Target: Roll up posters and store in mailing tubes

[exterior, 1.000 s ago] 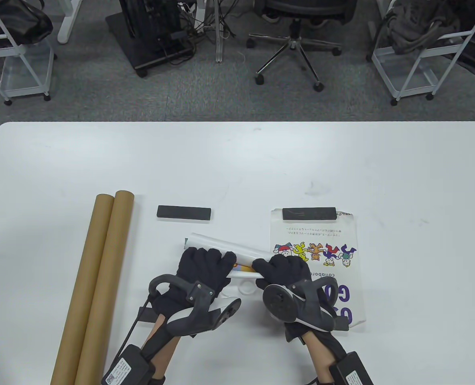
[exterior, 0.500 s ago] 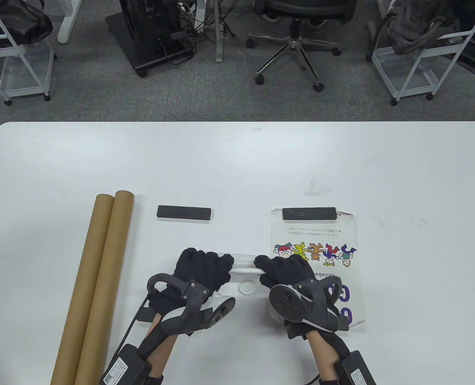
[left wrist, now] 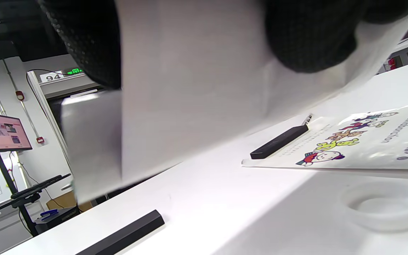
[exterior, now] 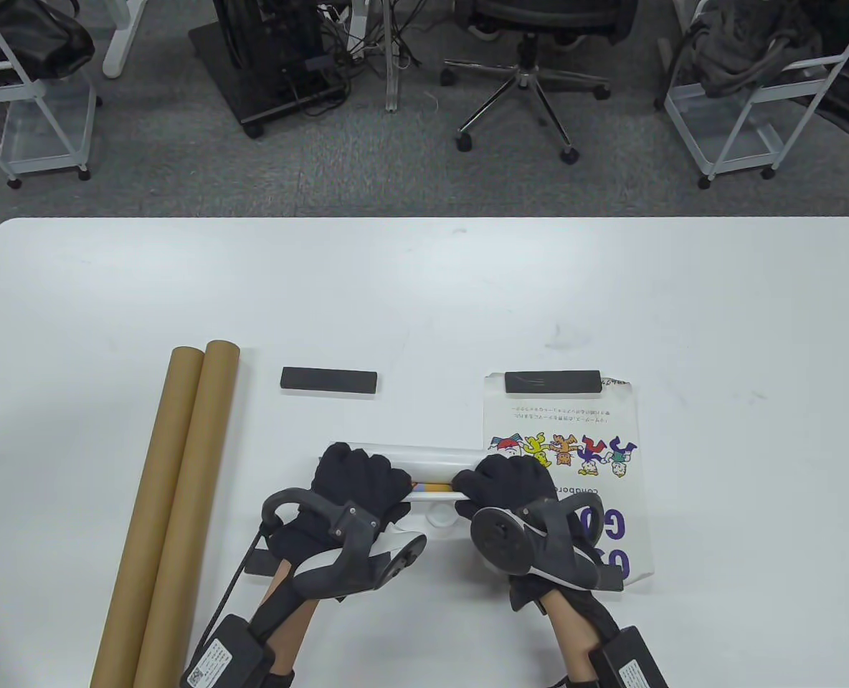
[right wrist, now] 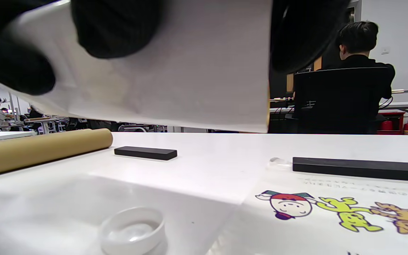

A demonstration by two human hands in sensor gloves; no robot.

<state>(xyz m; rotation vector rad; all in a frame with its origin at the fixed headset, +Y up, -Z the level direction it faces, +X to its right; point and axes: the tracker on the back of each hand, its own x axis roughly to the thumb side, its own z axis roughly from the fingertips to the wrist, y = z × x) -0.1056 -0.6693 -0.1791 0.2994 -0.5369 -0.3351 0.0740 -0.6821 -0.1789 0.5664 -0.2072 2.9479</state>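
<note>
In the table view, the left hand (exterior: 356, 480) and the right hand (exterior: 507, 484) lie side by side near the front edge of the tabletop (exterior: 424, 287), knuckles up, each with its fingers curled around one end of a rolled poster (exterior: 435, 456). The roll is a white paper cylinder lying crosswise, with a strip of colour showing between the hands. A small round white cap (exterior: 440, 512) sits on the tabletop just behind the roll. To the right a flat poster (exterior: 561, 430) with cartoon figures lies printed side up, a black bar (exterior: 552, 382) resting on its far edge. A second black bar (exterior: 329, 379) lies on the bare tabletop to the left. Two brown cardboard tubes (exterior: 173, 502) lie touching along their length at the far left.

In the left wrist view, black knitted fingers (left wrist: 303, 39) wrap over the smooth white roll (left wrist: 190, 88), which is held above the tabletop. Below are the cap (left wrist: 384, 205), one black bar (left wrist: 280, 141) on the flat poster (left wrist: 360, 145), and the other bar (left wrist: 126, 237).

In the right wrist view, gloved fingers (right wrist: 115, 26) clasp the roll (right wrist: 190, 71) above the tabletop. A matte brown tube (right wrist: 41, 148), a black bar (right wrist: 145, 153), the translucent cap (right wrist: 131, 230) and the flat poster (right wrist: 313, 212) under its bar (right wrist: 360, 169) lie below.
</note>
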